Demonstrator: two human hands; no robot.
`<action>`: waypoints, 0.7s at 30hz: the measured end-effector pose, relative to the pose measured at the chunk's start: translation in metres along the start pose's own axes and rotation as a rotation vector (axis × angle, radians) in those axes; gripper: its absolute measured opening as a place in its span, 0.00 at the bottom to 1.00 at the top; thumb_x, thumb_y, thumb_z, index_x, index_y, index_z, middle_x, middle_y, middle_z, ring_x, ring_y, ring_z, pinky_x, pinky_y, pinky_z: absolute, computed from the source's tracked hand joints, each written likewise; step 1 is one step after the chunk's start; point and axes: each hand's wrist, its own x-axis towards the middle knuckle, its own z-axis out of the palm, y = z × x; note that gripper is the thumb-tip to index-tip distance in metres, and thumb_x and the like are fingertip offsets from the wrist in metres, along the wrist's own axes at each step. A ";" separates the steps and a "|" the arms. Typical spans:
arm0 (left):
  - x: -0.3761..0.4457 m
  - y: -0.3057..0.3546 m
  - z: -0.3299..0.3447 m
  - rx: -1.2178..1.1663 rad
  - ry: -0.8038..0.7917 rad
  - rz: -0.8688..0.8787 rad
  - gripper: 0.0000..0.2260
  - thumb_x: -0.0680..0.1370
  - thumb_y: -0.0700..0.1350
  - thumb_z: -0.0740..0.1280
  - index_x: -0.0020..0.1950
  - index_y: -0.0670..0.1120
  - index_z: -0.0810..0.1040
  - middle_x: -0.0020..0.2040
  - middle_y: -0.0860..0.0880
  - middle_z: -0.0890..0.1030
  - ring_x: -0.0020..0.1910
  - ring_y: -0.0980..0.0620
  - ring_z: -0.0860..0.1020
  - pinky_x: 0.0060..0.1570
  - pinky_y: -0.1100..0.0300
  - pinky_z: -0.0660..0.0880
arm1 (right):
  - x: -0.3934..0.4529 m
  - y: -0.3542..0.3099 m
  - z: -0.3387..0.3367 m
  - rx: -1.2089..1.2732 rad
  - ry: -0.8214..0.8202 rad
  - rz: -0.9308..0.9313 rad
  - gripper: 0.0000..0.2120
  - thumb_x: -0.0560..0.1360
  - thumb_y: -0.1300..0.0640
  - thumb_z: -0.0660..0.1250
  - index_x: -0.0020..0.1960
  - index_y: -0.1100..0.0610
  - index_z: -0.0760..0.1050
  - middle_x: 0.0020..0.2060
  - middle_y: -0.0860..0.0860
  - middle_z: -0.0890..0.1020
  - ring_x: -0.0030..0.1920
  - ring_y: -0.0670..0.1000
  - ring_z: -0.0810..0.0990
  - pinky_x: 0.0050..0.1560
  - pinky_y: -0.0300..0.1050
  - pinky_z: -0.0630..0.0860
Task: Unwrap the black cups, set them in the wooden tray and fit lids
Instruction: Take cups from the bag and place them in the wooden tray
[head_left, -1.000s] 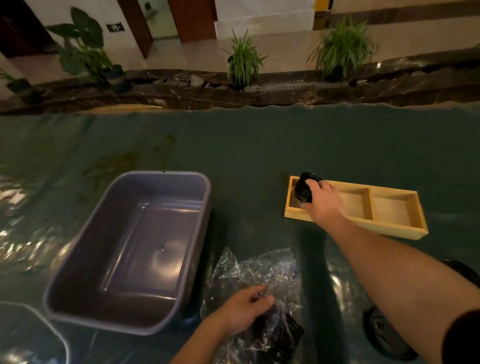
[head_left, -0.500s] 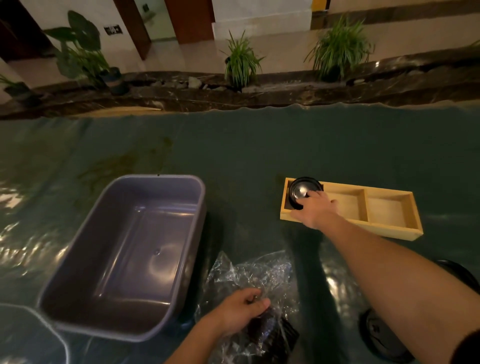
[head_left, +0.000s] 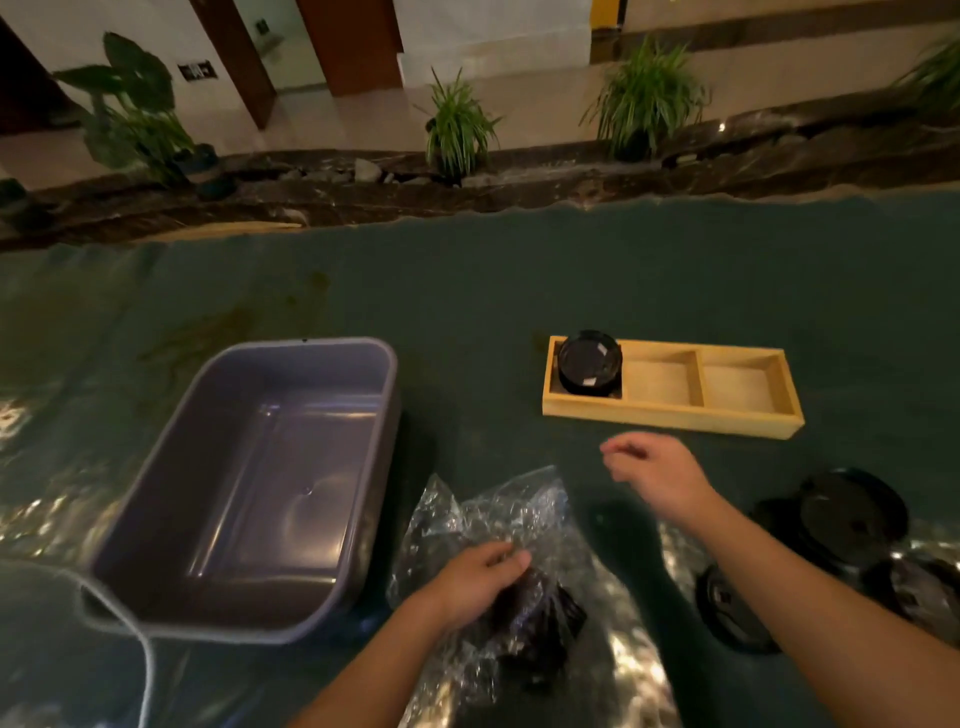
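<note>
Standing in the wooden tray's (head_left: 670, 415) left compartment, one black cup (head_left: 589, 362), right hand (head_left: 657, 470) grip released, left hand (head_left: 475, 582) grasping crinkled wrap (head_left: 498, 514)

Table (head_left: 571, 280) with tub (head_left: 249, 488), tray (head_left: 670, 413)

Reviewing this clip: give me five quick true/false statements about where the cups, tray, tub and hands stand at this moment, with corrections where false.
1. One black cup stands in the leftmost compartment of the wooden tray. True.
2. The right hand is gripping that cup. False: it hangs empty over the table, apart from the tray.
3. The left hand rests on the clear plastic wrap, which has dark items inside. True.
4. The grey tub holds several lids. False: nothing shows inside it; the black lids lie on the table at the right.
5. All three tray compartments are filled. False: the middle and right ones are bare.
</note>
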 end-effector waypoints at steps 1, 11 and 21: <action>-0.002 0.000 0.001 0.008 0.009 0.010 0.27 0.78 0.63 0.62 0.73 0.51 0.70 0.71 0.51 0.73 0.68 0.51 0.71 0.61 0.58 0.65 | -0.019 0.011 0.004 0.031 -0.051 0.035 0.09 0.73 0.60 0.71 0.43 0.45 0.82 0.37 0.46 0.85 0.40 0.48 0.83 0.41 0.41 0.75; 0.002 -0.011 0.020 0.259 0.317 0.106 0.25 0.78 0.67 0.57 0.54 0.48 0.80 0.51 0.47 0.81 0.50 0.49 0.81 0.58 0.47 0.77 | -0.112 0.045 0.057 0.129 -0.322 0.144 0.24 0.68 0.58 0.73 0.63 0.47 0.77 0.53 0.42 0.81 0.51 0.38 0.79 0.49 0.32 0.72; -0.026 -0.019 0.017 -0.134 -0.034 0.150 0.20 0.70 0.65 0.71 0.56 0.56 0.81 0.50 0.54 0.86 0.48 0.57 0.84 0.45 0.64 0.79 | -0.124 0.042 0.067 0.308 -0.386 0.114 0.13 0.73 0.60 0.73 0.57 0.54 0.82 0.50 0.52 0.86 0.53 0.52 0.84 0.57 0.48 0.78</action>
